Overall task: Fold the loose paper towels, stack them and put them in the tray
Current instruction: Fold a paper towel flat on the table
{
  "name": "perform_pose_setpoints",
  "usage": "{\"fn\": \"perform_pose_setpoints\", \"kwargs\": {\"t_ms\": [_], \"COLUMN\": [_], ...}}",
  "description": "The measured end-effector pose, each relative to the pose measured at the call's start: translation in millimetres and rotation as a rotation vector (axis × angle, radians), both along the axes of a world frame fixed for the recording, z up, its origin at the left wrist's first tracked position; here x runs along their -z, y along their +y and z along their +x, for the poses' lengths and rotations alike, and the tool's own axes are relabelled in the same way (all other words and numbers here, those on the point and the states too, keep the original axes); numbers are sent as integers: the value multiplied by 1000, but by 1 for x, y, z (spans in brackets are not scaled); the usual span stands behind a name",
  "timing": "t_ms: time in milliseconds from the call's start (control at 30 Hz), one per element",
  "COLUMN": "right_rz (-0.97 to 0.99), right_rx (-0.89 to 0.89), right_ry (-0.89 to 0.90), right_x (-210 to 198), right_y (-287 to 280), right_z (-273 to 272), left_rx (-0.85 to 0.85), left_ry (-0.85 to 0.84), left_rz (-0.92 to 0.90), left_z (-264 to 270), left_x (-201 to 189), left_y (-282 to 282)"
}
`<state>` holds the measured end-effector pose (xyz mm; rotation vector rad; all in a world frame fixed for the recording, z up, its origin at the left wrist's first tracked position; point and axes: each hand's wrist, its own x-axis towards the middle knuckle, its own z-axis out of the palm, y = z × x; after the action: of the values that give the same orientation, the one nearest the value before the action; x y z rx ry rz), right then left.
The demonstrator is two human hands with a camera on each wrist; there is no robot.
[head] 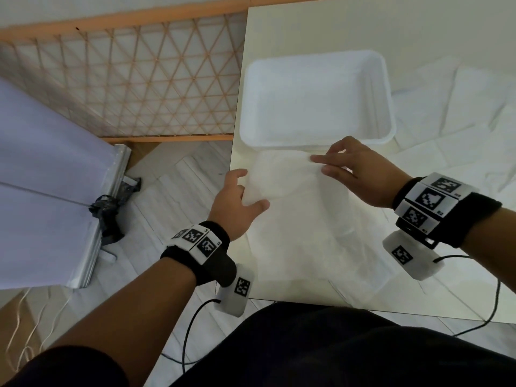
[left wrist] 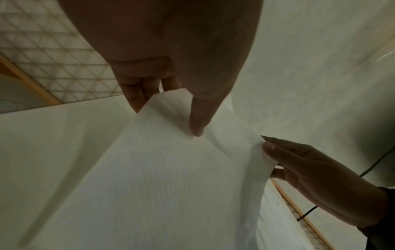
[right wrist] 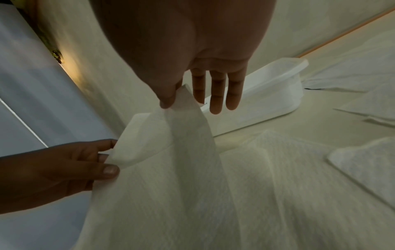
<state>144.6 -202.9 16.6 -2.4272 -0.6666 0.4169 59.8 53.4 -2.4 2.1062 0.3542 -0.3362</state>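
Left hand (head: 237,203) is pinching the paper towel's (head: 296,208) left corner; right hand (head: 354,174) is pinching the far right corner between thumb and forefinger, other fingers straight. Towel is lifting off the bench (head: 279,34), just in front of the white tray (head: 388,88). More loose towels (head: 458,129) are lying right of it.

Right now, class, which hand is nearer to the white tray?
Right. The right hand pinches the paper towel just before the tray rim; the left hand grips its other corner, farther back.
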Motion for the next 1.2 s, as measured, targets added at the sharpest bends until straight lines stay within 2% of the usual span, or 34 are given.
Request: {"fn": "perform_pose_setpoints", "kwargs": {"t_ms": [133, 267, 467, 567, 667, 800, 867, 967, 1033, 1200], "right_rz": [68, 161, 236, 238, 262, 232, 153, 37, 28, 6], "right_rx": [145, 270, 238, 187, 156, 159, 172, 204, 208, 164], "right_ry": [70, 251, 366, 357, 310, 341, 387, 310, 267, 301], "right_x": [-1, 0, -7, -7, -11, -15, -15, -14, -13, -16], "right_y": [0, -3, -16, -26, -32, -38, -38, -34, -32, -35], "right_z": [-7, -12, -16, -19, -24, -24, -22, -20, -18, -15], "left_rx": [-47, -62, -120, -57, -31, 139, 193, 169, 148, 197], "left_ry": [-20, -21, -74, -114, -70, 32, 8, -130, -174, -190], "left_rz": [-108, -241, -352, -218, -282, -378, -285, -28, 40, 174], "left_z": [-2, -3, -3, -8, -12, -11, -10, -6, -3, 3], "left_x": [-1, -3, -10, -22, -32, -30, -29, -28, -30, -29], "left_y": [-2, -1, 4, 2, 3, 11, 9, 5, 4, 14]}}
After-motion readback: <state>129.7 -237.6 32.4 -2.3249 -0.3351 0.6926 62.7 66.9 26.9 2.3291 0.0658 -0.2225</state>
